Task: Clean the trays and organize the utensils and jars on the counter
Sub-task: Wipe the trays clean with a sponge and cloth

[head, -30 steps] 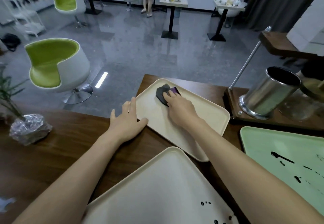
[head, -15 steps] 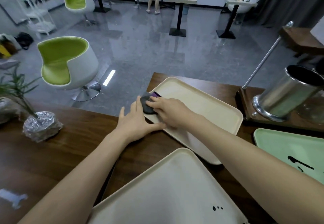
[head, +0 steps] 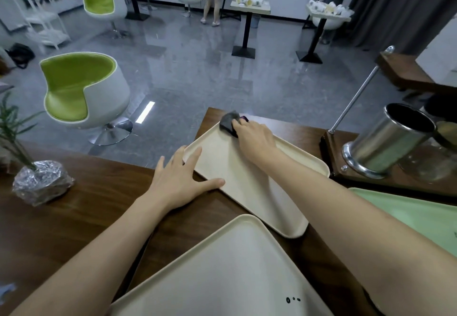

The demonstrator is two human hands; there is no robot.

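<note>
Wiping step, 3 trays around. Right hand [head: 256, 137] fingers curled onto dark cloth [head: 228, 122] at cream tray's [head: 247, 192] 12 o'clock corner. Left hand [head: 178, 179] flat, fingers spread, pinning 9 o'clock rim. Next imo: spotted tray [head: 222, 278] at 6 o'clock.

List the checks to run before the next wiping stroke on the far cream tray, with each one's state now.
1. Cloth in hand: ok. The right hand holds the cloth at the far corner of the far cream tray.
2. Tray steadied: ok. The left hand lies flat on its left rim.
3. Tray on the counter: ok, though that corner is near the counter's edge.
4. Tray surface clean: cannot tell; the right arm hides part.
5. Stroke path: ok, the steel canister stands apart on the right.
6. Next job: not ok, the near cream tray has black marks.
</note>
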